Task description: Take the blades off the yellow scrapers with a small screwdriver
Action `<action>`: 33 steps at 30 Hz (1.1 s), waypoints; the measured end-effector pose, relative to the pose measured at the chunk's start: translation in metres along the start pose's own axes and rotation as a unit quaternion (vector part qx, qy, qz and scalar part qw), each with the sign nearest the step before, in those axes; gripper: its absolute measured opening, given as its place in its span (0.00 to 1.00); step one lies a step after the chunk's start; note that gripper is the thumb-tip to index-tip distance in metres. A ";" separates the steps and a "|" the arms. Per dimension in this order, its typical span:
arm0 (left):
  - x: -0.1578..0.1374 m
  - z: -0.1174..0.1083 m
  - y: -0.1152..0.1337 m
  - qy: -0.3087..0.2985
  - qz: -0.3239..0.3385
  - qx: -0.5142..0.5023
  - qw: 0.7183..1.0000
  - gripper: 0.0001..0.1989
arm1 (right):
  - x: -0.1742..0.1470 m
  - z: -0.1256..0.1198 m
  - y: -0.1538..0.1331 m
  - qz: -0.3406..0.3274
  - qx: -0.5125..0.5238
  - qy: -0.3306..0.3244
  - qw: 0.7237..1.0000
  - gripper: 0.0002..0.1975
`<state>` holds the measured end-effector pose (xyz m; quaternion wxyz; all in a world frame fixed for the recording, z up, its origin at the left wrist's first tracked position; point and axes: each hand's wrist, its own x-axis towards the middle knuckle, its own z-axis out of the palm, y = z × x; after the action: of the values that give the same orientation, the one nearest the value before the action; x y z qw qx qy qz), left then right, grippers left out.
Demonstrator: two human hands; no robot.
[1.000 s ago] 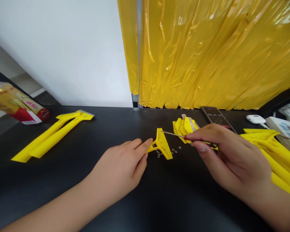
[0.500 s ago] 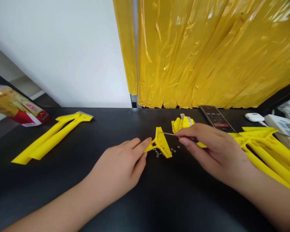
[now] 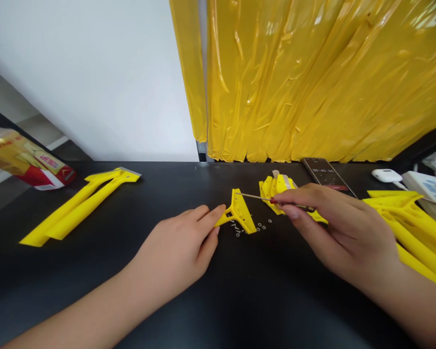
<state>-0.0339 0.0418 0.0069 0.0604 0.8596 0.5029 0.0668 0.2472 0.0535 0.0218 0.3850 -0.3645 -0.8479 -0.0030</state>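
Lying near the middle of the black table (image 3: pixel 94 271), a small yellow scraper head (image 3: pixel 240 215) rests with its wide edge turned toward the right hand and its narrow neck toward the left. The left hand (image 3: pixel 178 252) pinches that neck between thumb and forefinger – the other fingers lie curled on the table. The right hand (image 3: pixel 345 232) grips a thin screwdriver (image 3: pixel 272 199) by its red handle, fingers closed around it; the metal shaft points left and its tip sits at the upper edge of the scraper head, though whether it touches is hard to tell. Scattered on the table just beside the head are tiny screws and rings (image 3: pixel 261 226), too small to make out further

Behind the right hand's fingertips stands a small cluster of more yellow scraper heads (image 3: pixel 276 186), and beyond it a phone (image 3: pixel 325 173) lies flat with its screen lit. To the far right a pile of long yellow scraper handles (image 3: pixel 410 218) spreads along the table edge, with a white device (image 3: pixel 385 175) near it. Well apart on the left lie two assembled yellow scrapers (image 3: pixel 80 203) side by side – a red and yellow packet (image 3: pixel 25 162) sits beyond them. Yellow plastic sheeting (image 3: pixel 312 77) hangs behind the table
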 end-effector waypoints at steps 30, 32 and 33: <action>0.001 -0.007 -0.002 0.025 -0.050 -0.180 0.982 0.24 | 0.009 -0.012 0.011 0.340 0.441 0.106 0.824 0.09; 0.002 -0.005 -0.003 0.036 -0.067 -0.251 0.965 0.19 | 0.012 -0.011 0.017 0.354 0.461 0.098 0.808 0.14; 0.003 -0.004 -0.003 0.043 -0.076 -0.277 0.957 0.18 | 0.012 -0.009 0.018 0.362 0.465 0.087 0.803 0.14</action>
<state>-0.0354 0.0459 0.0102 0.2791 0.7649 0.5305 0.2358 0.2594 0.0717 0.0309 0.5533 -0.4209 -0.5169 0.4995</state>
